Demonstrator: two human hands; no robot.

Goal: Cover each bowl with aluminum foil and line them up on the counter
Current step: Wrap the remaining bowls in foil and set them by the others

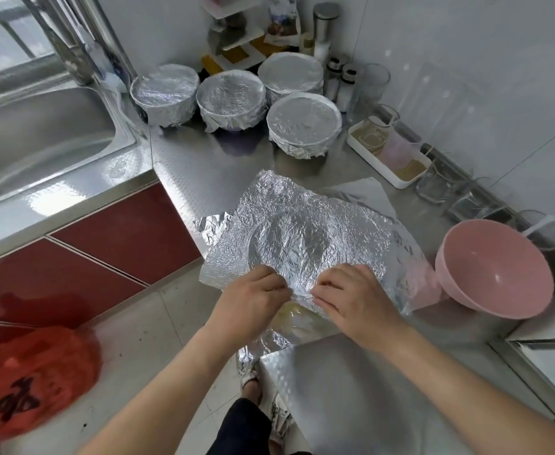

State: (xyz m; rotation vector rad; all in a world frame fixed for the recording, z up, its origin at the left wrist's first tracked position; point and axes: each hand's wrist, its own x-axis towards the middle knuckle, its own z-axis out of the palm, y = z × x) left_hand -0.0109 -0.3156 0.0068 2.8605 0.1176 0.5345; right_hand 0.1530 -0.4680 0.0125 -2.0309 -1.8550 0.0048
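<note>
A crinkled sheet of aluminum foil (305,231) lies over a bowl at the counter's near edge; only a pale yellow patch of that bowl (297,318) shows under the foil's near side. My left hand (253,298) and my right hand (356,297) sit side by side on the foil's near edge, fingers curled and pinching it down over the rim. Several foil-covered bowls (232,101) stand grouped at the back of the counter. An uncovered pink bowl (496,269) stands to the right.
A steel sink (39,133) lies at the left. A white tray with glass cups (389,152) runs along the right wall, jars and a rack (236,37) fill the back corner. An orange plastic bag (30,382) sits on the floor at lower left.
</note>
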